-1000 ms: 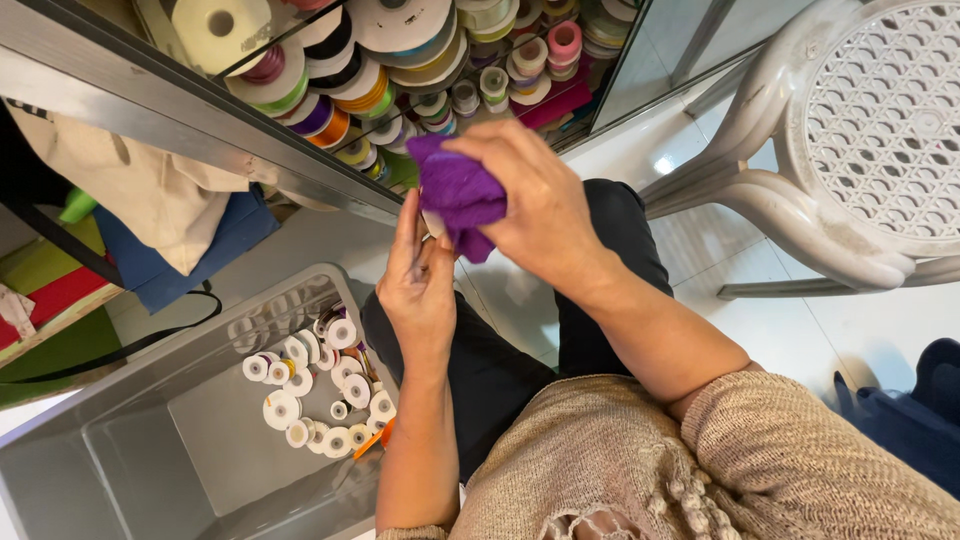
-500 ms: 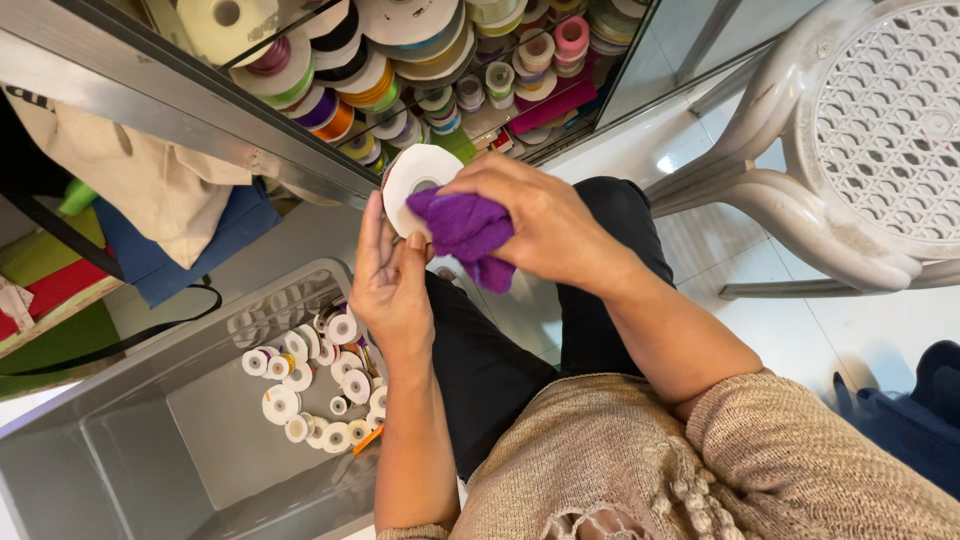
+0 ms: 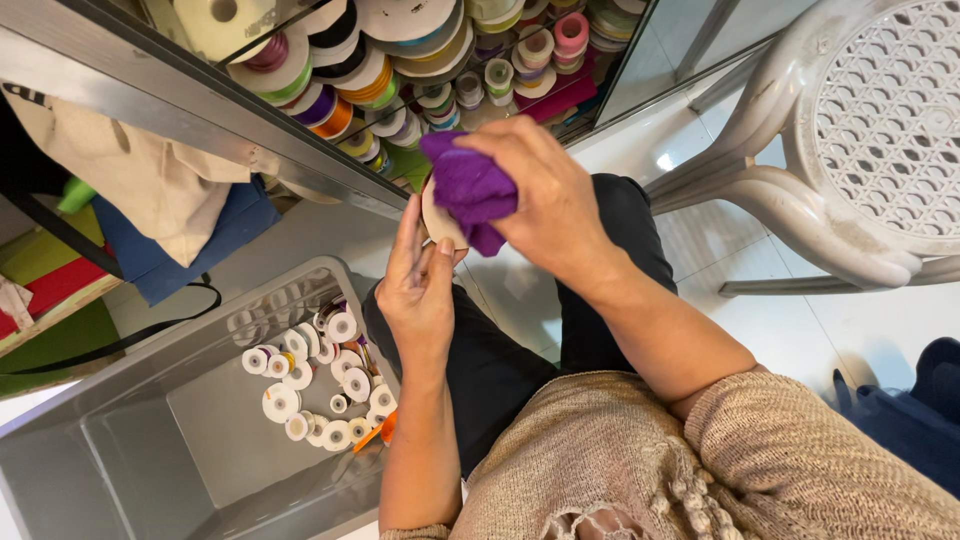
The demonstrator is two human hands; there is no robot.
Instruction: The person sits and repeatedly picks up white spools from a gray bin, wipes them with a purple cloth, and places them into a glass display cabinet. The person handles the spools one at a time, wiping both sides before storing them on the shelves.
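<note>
we're pinching the pale spool [image 3: 438, 215] edge-on in the left hand [image 3: 420, 290], flat face toward the right hand [image 3: 555, 205], whose fingers are bunching the purple cloth [image 3: 470, 185] right against it above our lap.

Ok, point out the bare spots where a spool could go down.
Bare bottom of the grey bin left of the small white spools, towards its near-left corner. White floor tiles between the dark-trousered knee and the white plastic chair. Crowded: the ribbon rolls in the case, and the bin's right side.
</note>
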